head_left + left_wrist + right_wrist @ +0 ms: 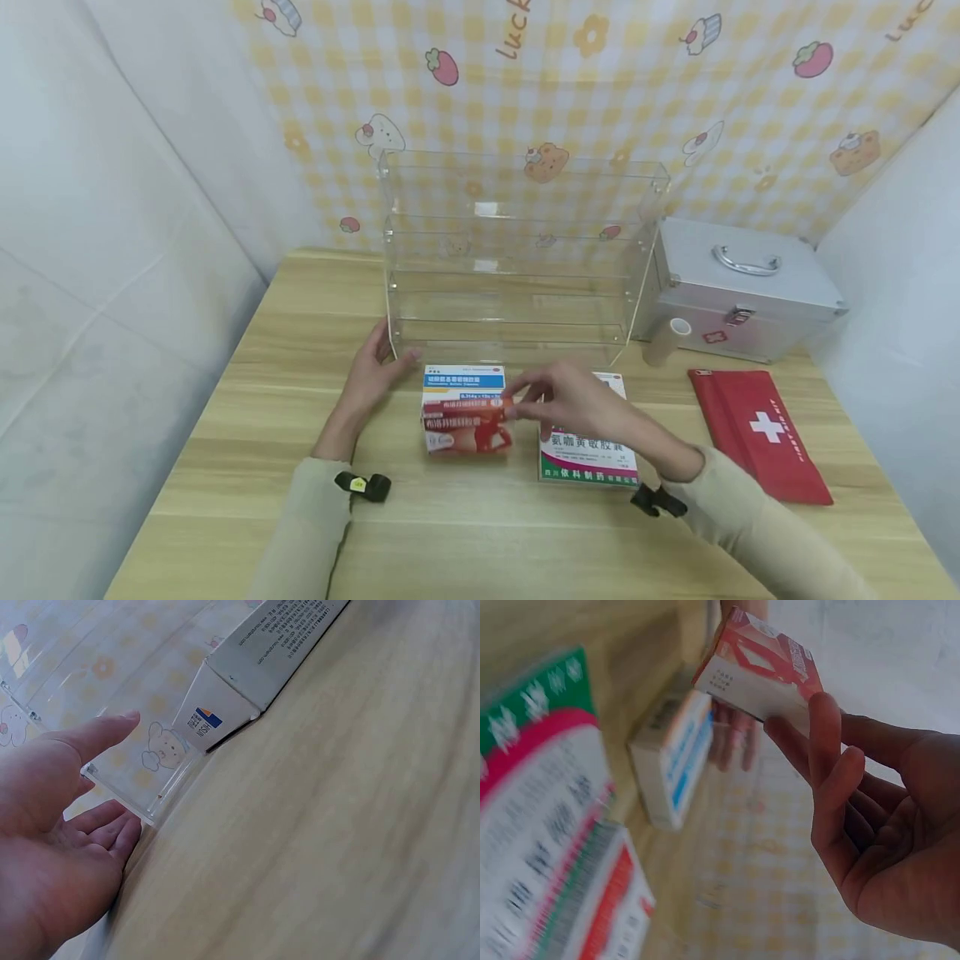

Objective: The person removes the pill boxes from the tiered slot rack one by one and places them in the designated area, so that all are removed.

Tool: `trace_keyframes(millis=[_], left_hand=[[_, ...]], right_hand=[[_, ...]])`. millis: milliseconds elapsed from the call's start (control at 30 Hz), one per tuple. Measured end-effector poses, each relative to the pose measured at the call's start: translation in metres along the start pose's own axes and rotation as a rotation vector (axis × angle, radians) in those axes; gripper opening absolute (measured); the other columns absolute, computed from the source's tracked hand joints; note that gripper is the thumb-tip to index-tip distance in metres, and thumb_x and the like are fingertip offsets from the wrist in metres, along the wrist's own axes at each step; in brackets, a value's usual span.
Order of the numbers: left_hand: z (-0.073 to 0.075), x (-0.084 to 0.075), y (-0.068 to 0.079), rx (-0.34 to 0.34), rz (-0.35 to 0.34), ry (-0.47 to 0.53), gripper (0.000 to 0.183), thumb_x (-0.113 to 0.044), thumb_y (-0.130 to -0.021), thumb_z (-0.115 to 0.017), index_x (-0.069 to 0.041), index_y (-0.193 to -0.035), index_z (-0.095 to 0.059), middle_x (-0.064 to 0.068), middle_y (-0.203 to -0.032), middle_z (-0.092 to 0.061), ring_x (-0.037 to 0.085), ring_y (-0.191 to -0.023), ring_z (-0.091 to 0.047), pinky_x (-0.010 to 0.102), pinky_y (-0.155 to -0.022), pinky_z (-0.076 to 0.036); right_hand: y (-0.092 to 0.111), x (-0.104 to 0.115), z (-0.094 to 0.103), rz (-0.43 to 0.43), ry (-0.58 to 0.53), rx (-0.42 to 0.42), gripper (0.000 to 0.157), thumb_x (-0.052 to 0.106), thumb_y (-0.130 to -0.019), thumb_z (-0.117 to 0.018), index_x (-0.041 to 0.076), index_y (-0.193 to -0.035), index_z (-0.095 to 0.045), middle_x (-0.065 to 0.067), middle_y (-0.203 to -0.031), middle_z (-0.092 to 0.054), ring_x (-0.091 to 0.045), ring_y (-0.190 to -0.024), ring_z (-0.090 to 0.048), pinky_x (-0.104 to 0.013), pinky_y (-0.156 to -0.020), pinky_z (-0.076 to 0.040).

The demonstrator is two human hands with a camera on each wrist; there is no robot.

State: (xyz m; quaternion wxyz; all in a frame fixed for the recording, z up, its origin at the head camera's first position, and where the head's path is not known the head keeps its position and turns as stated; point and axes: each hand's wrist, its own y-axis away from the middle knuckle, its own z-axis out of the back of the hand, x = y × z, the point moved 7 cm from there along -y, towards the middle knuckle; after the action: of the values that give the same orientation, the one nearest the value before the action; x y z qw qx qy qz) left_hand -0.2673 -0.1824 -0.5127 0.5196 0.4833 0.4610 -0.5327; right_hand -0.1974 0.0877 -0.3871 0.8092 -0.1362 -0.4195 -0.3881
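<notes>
My right hand (581, 404) pinches a red-and-white medicine box (467, 435) at its right end, between thumb and fingertips. In the right wrist view that box is raised and tilted above the table. Behind it, a blue-and-white medicine box (463, 380) lies in front of a clear acrylic tiered rack (510, 324). At the rack's lower left corner is my left hand (369, 373). Its thumb extends in front of the side panel, and the loosely bent fingers touch the bottom edge in the left wrist view. Under my right forearm lies a larger white-and-green medicine box (588, 465), partly hidden.
A silver metal case (750, 287) with a handle stands right of the rack. Before it is a pale upright roll (666, 343). A red first aid pouch (761, 437) lies at the right. Beside the green box, the right wrist view shows a red-striped box (604, 900).
</notes>
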Motion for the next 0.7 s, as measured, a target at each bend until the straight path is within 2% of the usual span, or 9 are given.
trace_keyframes(millis=[200, 367, 500, 700], left_hand=[[0.0, -0.001, 0.001, -0.001, 0.029, -0.008, 0.087, -0.028, -0.089, -0.075, -0.025, -0.157, -0.021, 0.008, -0.159, -0.024, 0.024, -0.143, -0.026, 0.044, -0.115, -0.025], [-0.001, -0.015, 0.006, 0.012, 0.039, -0.006, 0.086, -0.022, -0.09, -0.073, -0.017, -0.157, -0.019, 0.014, -0.159, -0.023, 0.029, -0.143, -0.025, 0.046, -0.115, -0.024], [-0.003, -0.028, 0.012, 0.017, 0.048, -0.009, 0.085, -0.021, -0.091, -0.073, -0.014, -0.157, -0.02, 0.016, -0.158, -0.023, 0.03, -0.143, -0.026, 0.046, -0.114, -0.027], [-0.003, -0.03, 0.013, 0.015, 0.063, -0.003, 0.084, -0.021, -0.091, -0.072, -0.017, -0.157, -0.02, 0.014, -0.159, -0.024, 0.028, -0.143, -0.026, 0.044, -0.114, -0.028]], right_hand=[[0.008, -0.026, -0.034, -0.074, -0.125, 0.096, 0.02, 0.026, -0.092, -0.071, 0.015, -0.108, -0.074, -0.001, -0.084, -0.074, -0.026, -0.053, -0.066, -0.03, -0.049, -0.053], [0.009, -0.038, -0.046, -0.105, -0.158, 0.127, 0.016, 0.025, -0.092, -0.071, 0.018, -0.106, -0.074, -0.001, -0.084, -0.074, -0.026, -0.051, -0.066, -0.023, -0.044, -0.048], [0.006, -0.042, -0.047, -0.085, -0.123, 0.118, 0.019, 0.024, -0.093, -0.07, 0.016, -0.109, -0.074, -0.002, -0.084, -0.074, -0.023, -0.05, -0.065, -0.023, -0.046, -0.047], [0.0, -0.045, -0.044, -0.058, -0.034, 0.055, 0.023, 0.023, -0.093, -0.07, 0.012, -0.112, -0.074, 0.0, -0.086, -0.073, -0.018, -0.051, -0.063, -0.026, -0.054, -0.052]])
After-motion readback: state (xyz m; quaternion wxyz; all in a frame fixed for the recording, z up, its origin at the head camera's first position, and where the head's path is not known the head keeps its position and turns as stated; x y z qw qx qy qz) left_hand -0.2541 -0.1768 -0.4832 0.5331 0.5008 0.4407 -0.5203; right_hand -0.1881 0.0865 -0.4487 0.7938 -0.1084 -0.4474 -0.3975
